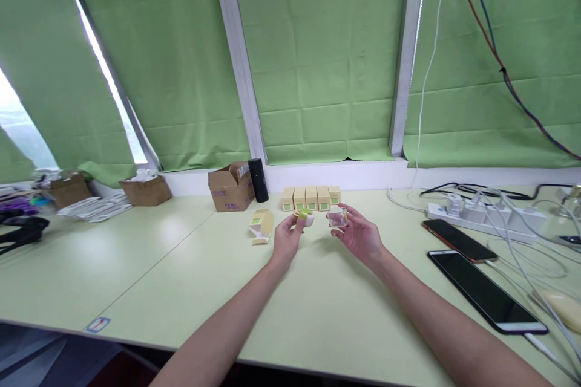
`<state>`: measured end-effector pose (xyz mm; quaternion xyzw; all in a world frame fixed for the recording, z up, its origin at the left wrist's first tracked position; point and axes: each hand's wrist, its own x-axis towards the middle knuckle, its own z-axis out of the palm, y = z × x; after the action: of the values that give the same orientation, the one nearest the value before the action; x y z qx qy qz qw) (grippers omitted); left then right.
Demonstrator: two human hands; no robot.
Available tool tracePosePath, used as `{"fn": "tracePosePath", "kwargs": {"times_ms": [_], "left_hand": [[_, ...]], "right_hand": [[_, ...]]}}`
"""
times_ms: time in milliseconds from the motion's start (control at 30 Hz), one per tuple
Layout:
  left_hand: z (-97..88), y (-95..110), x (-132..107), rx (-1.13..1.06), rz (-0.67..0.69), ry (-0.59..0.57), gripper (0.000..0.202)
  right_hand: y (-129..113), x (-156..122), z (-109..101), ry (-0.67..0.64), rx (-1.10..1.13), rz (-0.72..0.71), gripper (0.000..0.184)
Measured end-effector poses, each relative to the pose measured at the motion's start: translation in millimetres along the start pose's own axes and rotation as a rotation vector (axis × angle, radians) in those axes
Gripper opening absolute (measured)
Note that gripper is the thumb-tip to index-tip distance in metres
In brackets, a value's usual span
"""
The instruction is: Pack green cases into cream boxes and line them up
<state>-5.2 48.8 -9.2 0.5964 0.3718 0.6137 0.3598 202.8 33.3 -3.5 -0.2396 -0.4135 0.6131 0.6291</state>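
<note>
Pinched in the fingers of my left hand (pixel 287 237) is a small white item with a green band (pixel 307 216); its kind is too small to tell. My right hand (pixel 362 234) grips a small clear plastic case (pixel 336 217) between thumb and fingers, a short gap to the right of the white item. Left of my left hand, an opened cream carton (pixel 261 227) lies on the table with its flaps out. Just behind both hands stands a row of several small cream boxes (pixel 311 198) with green labels.
An open cardboard box (pixel 230 188) and a black cylinder (pixel 258 180) stand by the wall. At the right lie two phones (pixel 485 290), a white power strip (pixel 488 222) and tangled cables. Papers (pixel 96 207) and another carton (pixel 145 191) are at the left of the table (pixel 190 278).
</note>
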Motion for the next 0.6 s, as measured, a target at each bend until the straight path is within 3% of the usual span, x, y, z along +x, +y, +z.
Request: {"fn": "tracePosePath", "kwargs": {"times_ms": [167,300,433,600], "left_hand": [[-0.2,-1.7,0.5,-0.029,-0.007,0.005,0.051],[-0.1,-1.4,-0.5,-0.046,-0.004,-0.010,0.049],[-0.2,-0.5,-1.8,-0.046,0.006,-0.022,0.048],[0.5,3.3,-4.5,-0.034,0.002,-0.042,0.045]], "right_hand": [[5.1,-4.6,4.0,0.001,-0.068,-0.044,0.055],[13.5,-4.3,5.9,0.021,-0.244,-0.140,0.068],[21.5,-4.7,8.6,0.013,-0.400,-0.182,0.069],[26.3,-7.3,11.2,0.008,-0.439,-0.186,0.067]]}}
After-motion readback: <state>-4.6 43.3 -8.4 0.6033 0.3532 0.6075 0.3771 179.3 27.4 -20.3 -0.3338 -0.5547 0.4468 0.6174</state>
